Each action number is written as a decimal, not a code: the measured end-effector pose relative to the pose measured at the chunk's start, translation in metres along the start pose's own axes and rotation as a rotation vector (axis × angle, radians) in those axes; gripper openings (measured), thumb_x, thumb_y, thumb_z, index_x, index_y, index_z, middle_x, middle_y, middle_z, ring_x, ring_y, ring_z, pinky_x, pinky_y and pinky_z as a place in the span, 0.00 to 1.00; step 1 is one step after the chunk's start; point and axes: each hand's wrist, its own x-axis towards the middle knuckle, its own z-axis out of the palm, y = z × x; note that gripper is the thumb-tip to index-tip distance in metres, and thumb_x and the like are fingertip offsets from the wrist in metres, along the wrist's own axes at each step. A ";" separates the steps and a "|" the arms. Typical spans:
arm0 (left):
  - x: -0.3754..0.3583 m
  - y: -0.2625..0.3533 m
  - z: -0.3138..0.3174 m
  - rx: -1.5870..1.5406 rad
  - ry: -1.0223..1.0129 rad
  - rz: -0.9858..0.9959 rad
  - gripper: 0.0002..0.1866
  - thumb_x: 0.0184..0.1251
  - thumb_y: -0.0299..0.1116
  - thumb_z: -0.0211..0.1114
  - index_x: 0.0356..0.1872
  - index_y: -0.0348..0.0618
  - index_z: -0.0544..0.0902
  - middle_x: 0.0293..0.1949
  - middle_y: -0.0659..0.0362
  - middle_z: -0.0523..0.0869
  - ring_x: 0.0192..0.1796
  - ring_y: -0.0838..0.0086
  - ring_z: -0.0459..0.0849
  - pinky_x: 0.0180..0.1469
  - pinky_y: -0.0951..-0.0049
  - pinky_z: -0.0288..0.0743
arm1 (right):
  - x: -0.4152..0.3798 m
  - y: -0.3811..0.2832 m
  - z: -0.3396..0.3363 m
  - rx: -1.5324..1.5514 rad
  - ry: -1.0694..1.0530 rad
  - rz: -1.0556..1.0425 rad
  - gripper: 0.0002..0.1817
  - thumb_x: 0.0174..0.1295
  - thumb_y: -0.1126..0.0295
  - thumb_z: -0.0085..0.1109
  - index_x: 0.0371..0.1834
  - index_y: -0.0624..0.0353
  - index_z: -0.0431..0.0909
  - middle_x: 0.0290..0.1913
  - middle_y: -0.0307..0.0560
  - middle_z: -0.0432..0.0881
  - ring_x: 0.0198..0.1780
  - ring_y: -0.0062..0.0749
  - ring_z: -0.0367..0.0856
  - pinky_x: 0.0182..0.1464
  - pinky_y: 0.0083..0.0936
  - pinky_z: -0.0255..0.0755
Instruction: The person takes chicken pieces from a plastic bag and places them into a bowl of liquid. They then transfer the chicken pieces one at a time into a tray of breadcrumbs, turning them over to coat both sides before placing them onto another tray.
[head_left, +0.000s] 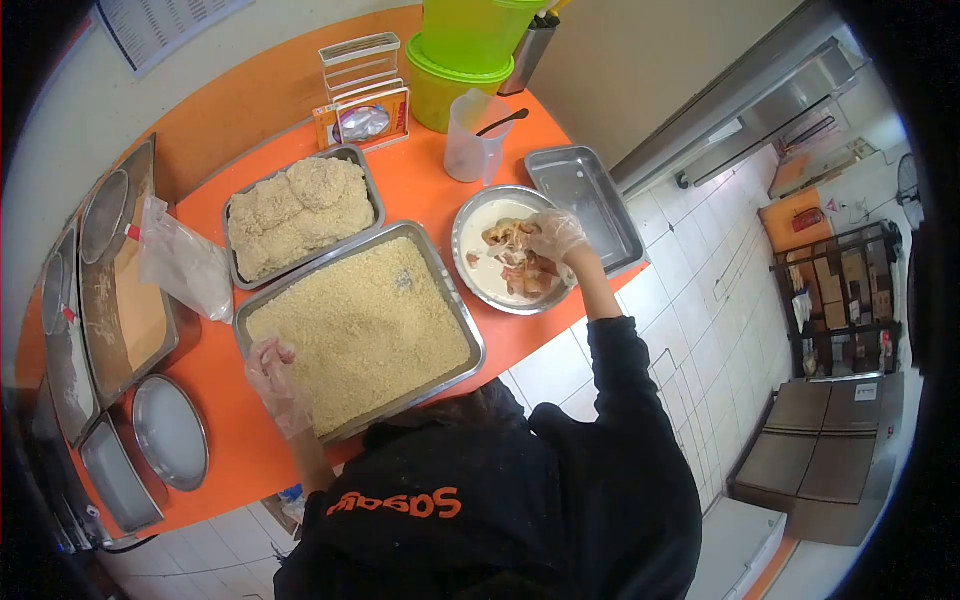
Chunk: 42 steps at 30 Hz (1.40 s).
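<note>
My right hand (560,238), in a clear plastic glove, reaches into a round metal bowl (463,262) of white batter. Its fingers curl onto raw meat (515,236) that looks like chicken; more coated pieces (530,277) lie in the batter. My left hand (270,375), also gloved, is over the left rim of a large metal tray (462,330) filled with pale breadcrumbs (360,320). Its fingers are loosely bent and nothing shows in them. Behind that tray, a smaller metal tray (377,200) bears breaded pieces (325,187) on crumbs.
An empty-looking metal tray (610,225) stands right of the bowl. Behind are a plastic jug (467,150) with a dark-handled utensil, green tubs (440,95) and a wire rack (362,75). At left are a bag of white powder (185,260), sieves (105,215) and a metal pan (170,432).
</note>
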 end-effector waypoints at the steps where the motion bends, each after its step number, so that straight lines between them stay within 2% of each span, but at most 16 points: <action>1: -0.001 0.001 0.002 -0.008 0.009 -0.007 0.08 0.72 0.30 0.58 0.41 0.37 0.82 0.26 0.60 0.80 0.29 0.75 0.78 0.34 0.74 0.73 | -0.002 0.002 -0.001 0.036 0.022 -0.019 0.15 0.55 0.60 0.62 0.43 0.53 0.85 0.42 0.57 0.85 0.48 0.52 0.82 0.53 0.43 0.75; 3: 0.000 0.002 0.003 -0.024 0.015 -0.016 0.08 0.72 0.30 0.58 0.40 0.37 0.82 0.26 0.60 0.80 0.29 0.75 0.78 0.34 0.74 0.72 | -0.006 0.005 -0.006 0.106 0.067 -0.066 0.15 0.56 0.58 0.63 0.41 0.55 0.85 0.41 0.57 0.85 0.50 0.53 0.82 0.56 0.42 0.73; 6: 0.001 0.002 -0.001 -0.053 0.012 -0.016 0.07 0.73 0.30 0.58 0.40 0.37 0.82 0.27 0.61 0.79 0.30 0.75 0.77 0.35 0.74 0.71 | -0.009 0.015 -0.007 0.178 0.221 -0.151 0.14 0.55 0.59 0.61 0.38 0.57 0.83 0.37 0.56 0.84 0.42 0.53 0.82 0.51 0.41 0.74; 9: -0.001 -0.001 -0.002 -0.100 0.018 -0.003 0.07 0.73 0.30 0.58 0.40 0.38 0.81 0.28 0.61 0.79 0.31 0.75 0.77 0.36 0.74 0.70 | -0.018 0.010 -0.032 0.433 0.100 -0.068 0.08 0.57 0.66 0.61 0.34 0.59 0.80 0.30 0.46 0.82 0.35 0.38 0.80 0.43 0.34 0.75; 12: -0.001 -0.008 -0.006 -0.115 -0.016 -0.019 0.07 0.73 0.29 0.58 0.41 0.38 0.81 0.28 0.61 0.78 0.31 0.76 0.76 0.36 0.74 0.70 | -0.025 0.010 -0.036 0.906 -0.024 0.013 0.02 0.60 0.74 0.62 0.31 0.58 0.78 0.30 0.35 0.78 0.36 0.22 0.79 0.40 0.24 0.76; 15: -0.001 -0.005 -0.005 -0.097 -0.036 -0.038 0.07 0.72 0.30 0.58 0.41 0.38 0.81 0.28 0.62 0.78 0.31 0.75 0.77 0.37 0.74 0.71 | -0.038 -0.014 -0.057 0.919 -0.031 -0.069 0.06 0.60 0.77 0.64 0.29 0.56 0.76 0.30 0.28 0.74 0.36 0.14 0.76 0.39 0.19 0.75; 18: -0.002 0.004 0.001 -0.051 -0.049 -0.044 0.08 0.72 0.31 0.58 0.41 0.37 0.82 0.29 0.62 0.78 0.32 0.75 0.77 0.38 0.73 0.73 | -0.031 -0.016 -0.045 0.985 -0.127 -0.057 0.07 0.57 0.74 0.70 0.30 0.58 0.78 0.29 0.29 0.75 0.35 0.15 0.76 0.40 0.20 0.76; 21: -0.003 -0.001 0.004 -0.060 -0.042 -0.038 0.09 0.72 0.32 0.57 0.41 0.37 0.82 0.28 0.62 0.78 0.32 0.75 0.77 0.38 0.73 0.73 | -0.019 -0.015 -0.026 0.754 0.018 -0.116 0.06 0.58 0.70 0.68 0.35 0.58 0.82 0.29 0.36 0.82 0.34 0.24 0.82 0.41 0.26 0.78; 24: -0.003 -0.002 0.004 -0.054 -0.046 -0.054 0.09 0.72 0.33 0.57 0.41 0.37 0.82 0.28 0.62 0.77 0.32 0.75 0.78 0.38 0.73 0.73 | -0.005 -0.005 -0.012 0.360 0.246 -0.126 0.11 0.59 0.63 0.63 0.37 0.59 0.84 0.34 0.54 0.86 0.39 0.47 0.85 0.47 0.39 0.77; 27: -0.003 0.003 0.006 -0.055 -0.042 -0.056 0.10 0.72 0.33 0.57 0.40 0.37 0.82 0.28 0.62 0.77 0.32 0.75 0.77 0.39 0.73 0.73 | -0.002 -0.002 -0.021 0.230 0.267 -0.008 0.13 0.59 0.62 0.59 0.38 0.60 0.85 0.39 0.62 0.84 0.44 0.58 0.82 0.50 0.44 0.76; 30: -0.006 0.004 0.004 -0.047 -0.037 -0.077 0.11 0.72 0.35 0.58 0.41 0.36 0.82 0.28 0.62 0.77 0.33 0.75 0.77 0.39 0.73 0.72 | -0.011 -0.008 -0.030 -0.015 0.602 0.062 0.12 0.60 0.61 0.56 0.35 0.57 0.84 0.38 0.56 0.86 0.41 0.55 0.84 0.45 0.43 0.77; 33: -0.007 -0.001 0.006 -0.040 -0.088 -0.076 0.12 0.74 0.37 0.58 0.41 0.36 0.81 0.30 0.61 0.77 0.33 0.76 0.76 0.40 0.73 0.71 | -0.023 -0.045 -0.048 -0.030 -0.023 0.155 0.12 0.58 0.68 0.55 0.42 0.58 0.82 0.44 0.58 0.84 0.50 0.53 0.82 0.53 0.44 0.76; 34: -0.007 -0.004 0.009 -0.070 -0.117 -0.068 0.12 0.74 0.37 0.58 0.41 0.36 0.81 0.29 0.61 0.77 0.33 0.76 0.75 0.40 0.74 0.70 | -0.030 -0.031 -0.024 -0.020 0.105 -0.195 0.12 0.60 0.70 0.53 0.44 0.59 0.80 0.46 0.59 0.83 0.54 0.51 0.81 0.56 0.42 0.75; 37: -0.007 0.003 0.018 -0.107 -0.188 -0.069 0.12 0.74 0.37 0.58 0.40 0.37 0.81 0.28 0.62 0.75 0.33 0.77 0.74 0.40 0.74 0.70 | -0.023 -0.014 0.030 -0.011 0.243 -0.139 0.11 0.59 0.71 0.52 0.43 0.60 0.80 0.47 0.59 0.82 0.56 0.51 0.79 0.59 0.40 0.74; 38: -0.008 0.008 0.022 -0.109 -0.205 -0.072 0.12 0.75 0.37 0.58 0.39 0.37 0.81 0.28 0.62 0.75 0.32 0.77 0.74 0.40 0.74 0.69 | -0.022 -0.005 0.036 -0.093 0.504 -0.310 0.10 0.58 0.70 0.55 0.41 0.58 0.81 0.47 0.59 0.82 0.55 0.50 0.79 0.59 0.40 0.74; 42: -0.008 0.014 0.028 -0.148 -0.170 -0.060 0.13 0.74 0.38 0.58 0.39 0.37 0.81 0.27 0.62 0.74 0.32 0.77 0.74 0.40 0.74 0.70 | -0.021 -0.010 0.000 0.159 0.227 -0.139 0.09 0.55 0.67 0.62 0.37 0.58 0.82 0.41 0.55 0.84 0.47 0.51 0.82 0.53 0.41 0.75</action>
